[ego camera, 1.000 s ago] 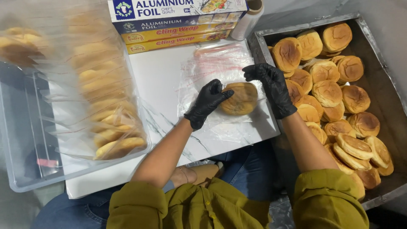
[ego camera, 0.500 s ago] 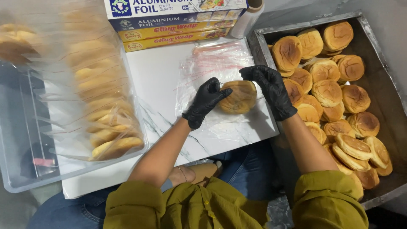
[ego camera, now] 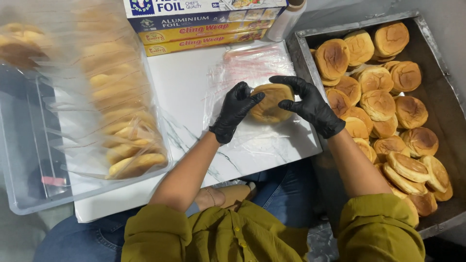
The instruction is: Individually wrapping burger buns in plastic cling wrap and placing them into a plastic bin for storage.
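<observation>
Nearest the camera are the person's olive-green sleeves and blue jeans, with bare forearms reaching out over a white marble-patterned board (ego camera: 194,131). The left hand (ego camera: 235,110), in a black glove, curls its fingers against the left edge of a round golden bun (ego camera: 271,102), and the right hand (ego camera: 306,104), also in a black glove, grips the bun's right side and top, so both hands are grasping it together. The bun sits on a stack of clear plastic bags (ego camera: 252,68) lying flat on the board, near the board's right edge. To the right, a metal tray (ego camera: 437,63) is filled with many more buns (ego camera: 378,104), piled close together. To the left, a clear plastic tub (ego camera: 29,165) holds bagged buns (ego camera: 121,131) standing in a row. Farthest off, at the top of the board, lie stacked boxes of foil and wrap (ego camera: 204,24), with a roll of clear film (ego camera: 289,19) just beside them.
</observation>
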